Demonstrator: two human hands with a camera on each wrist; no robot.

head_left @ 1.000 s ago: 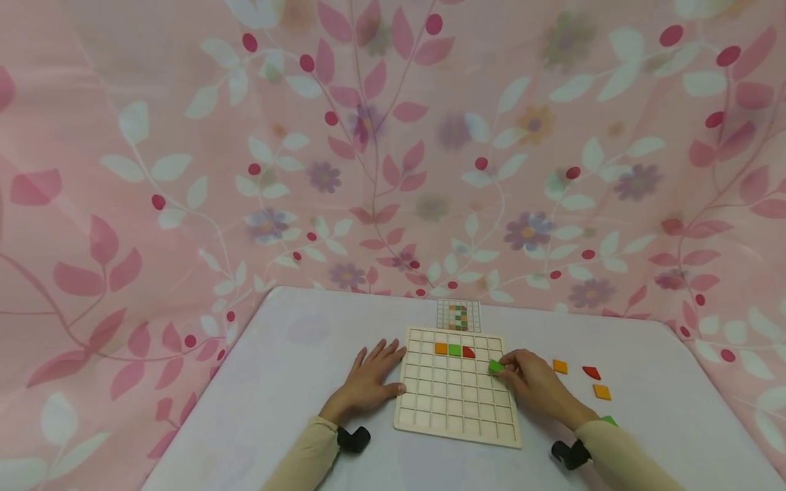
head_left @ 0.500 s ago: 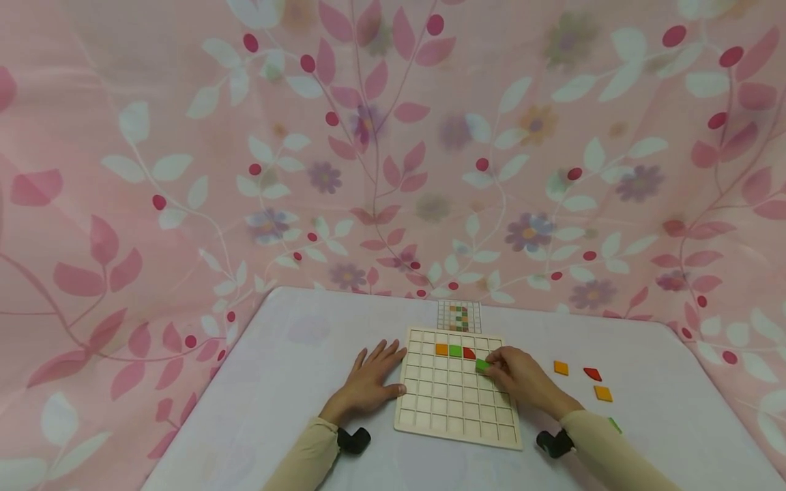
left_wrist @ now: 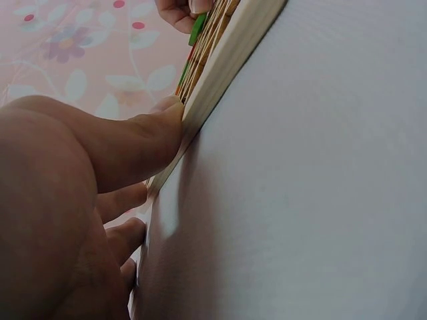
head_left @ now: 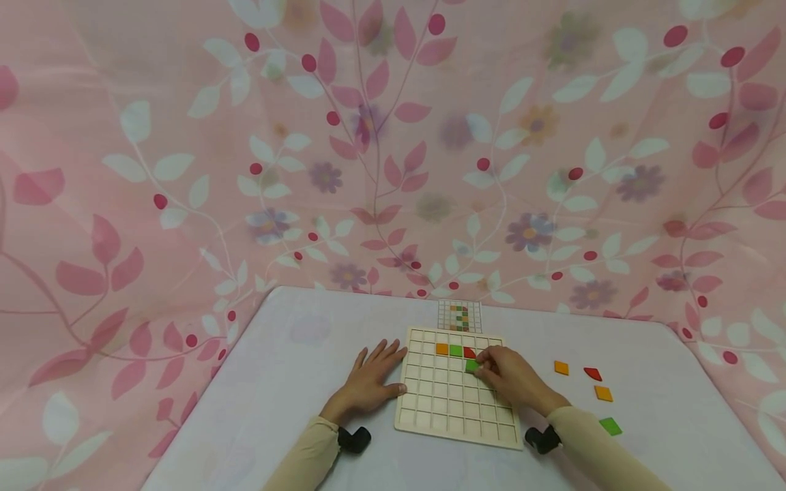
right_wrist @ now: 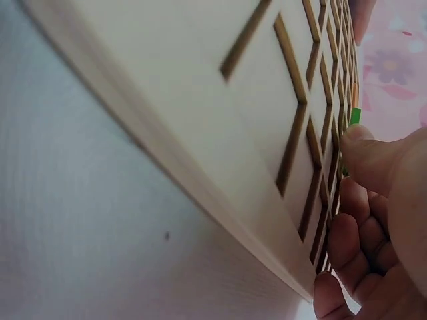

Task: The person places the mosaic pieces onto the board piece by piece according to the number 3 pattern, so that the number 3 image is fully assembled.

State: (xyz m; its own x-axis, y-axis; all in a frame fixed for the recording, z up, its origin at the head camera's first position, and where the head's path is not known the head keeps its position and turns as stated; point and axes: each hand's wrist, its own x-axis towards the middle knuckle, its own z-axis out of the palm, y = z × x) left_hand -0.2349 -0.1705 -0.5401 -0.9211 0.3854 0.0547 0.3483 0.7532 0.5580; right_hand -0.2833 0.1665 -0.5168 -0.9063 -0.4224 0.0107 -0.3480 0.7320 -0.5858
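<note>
My right hand pinches a green square tile between thumb and fingers, just below the red quarter-round tile on the wooden grid board. In the right wrist view a green edge of the held tile shows beyond the thumb. Along the same row of the board lie an orange square tile and another green square tile. My left hand lies with fingers spread at the board's left edge; in the left wrist view its thumb touches the board's side.
Right of the board, loose on the white table, are two orange tiles, a red quarter-round piece and a green tile. A printed pattern card lies behind the board, near the floral curtain.
My right hand has moved left over the board with the green tile, from its right side to below the red piece. The loose green tile at right is uncovered. The left hand stays put.
</note>
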